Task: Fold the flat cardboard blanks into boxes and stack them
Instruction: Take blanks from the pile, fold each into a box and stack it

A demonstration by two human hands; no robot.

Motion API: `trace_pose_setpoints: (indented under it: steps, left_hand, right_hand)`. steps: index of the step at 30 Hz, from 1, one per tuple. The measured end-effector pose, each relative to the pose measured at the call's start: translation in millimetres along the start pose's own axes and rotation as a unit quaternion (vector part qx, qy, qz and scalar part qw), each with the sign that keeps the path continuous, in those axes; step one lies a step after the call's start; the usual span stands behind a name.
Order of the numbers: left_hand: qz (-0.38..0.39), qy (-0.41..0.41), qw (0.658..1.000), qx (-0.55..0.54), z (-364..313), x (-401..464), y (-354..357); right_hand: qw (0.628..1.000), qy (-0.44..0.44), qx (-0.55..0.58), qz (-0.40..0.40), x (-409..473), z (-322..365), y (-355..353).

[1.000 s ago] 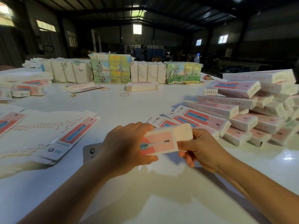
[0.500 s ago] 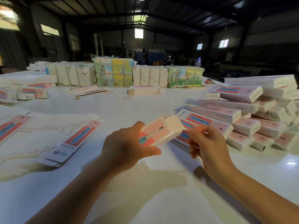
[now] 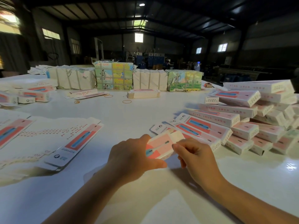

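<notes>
Left hand hides the box's near end; stacked boxes run off the right edge.

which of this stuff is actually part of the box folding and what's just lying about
Part of the job:
box in hand, held by left hand and right hand
flat blanks
stack of folded boxes

Lying about:
rubber bands
wrapped bundles
water bottle

The print on the folded boxes and flat blanks is too small and blurred to read.
</notes>
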State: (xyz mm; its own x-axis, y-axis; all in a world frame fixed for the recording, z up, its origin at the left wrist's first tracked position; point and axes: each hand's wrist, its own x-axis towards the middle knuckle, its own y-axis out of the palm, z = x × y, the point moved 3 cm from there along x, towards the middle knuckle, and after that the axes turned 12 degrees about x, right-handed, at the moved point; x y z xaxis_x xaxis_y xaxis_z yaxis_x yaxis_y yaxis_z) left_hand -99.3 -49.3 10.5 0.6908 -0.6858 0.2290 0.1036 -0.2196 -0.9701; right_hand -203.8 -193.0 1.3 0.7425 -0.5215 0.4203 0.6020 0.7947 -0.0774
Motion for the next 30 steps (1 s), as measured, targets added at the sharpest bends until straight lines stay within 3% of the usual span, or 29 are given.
trace_pose_setpoints:
  steps: [7,11,17,27,30]
  left_hand:
    - [0.006,0.015,0.997,0.07,-6.8,-2.7,2.0]
    - [0.007,0.014,0.998,0.059,-8.7,-2.7,3.2]
    - [0.013,0.012,0.998,0.068,-13.2,-4.2,4.0]
    - [0.004,-0.02,0.996,0.091,-19.0,-5.0,2.0]
    - [-0.008,-0.031,0.998,0.055,-14.3,-3.5,0.7]
  right_hand:
    - [0.996,0.062,-0.048,0.047,8.5,-7.5,1.8]
    - [0.998,0.063,0.0,0.013,7.5,-9.9,-0.6]
    - [0.994,0.101,0.028,0.022,3.0,-13.8,4.2]
    - [0.997,0.072,-0.007,0.014,3.1,-14.2,6.1]
    - [0.998,0.016,-0.056,0.032,5.6,-3.3,5.7]
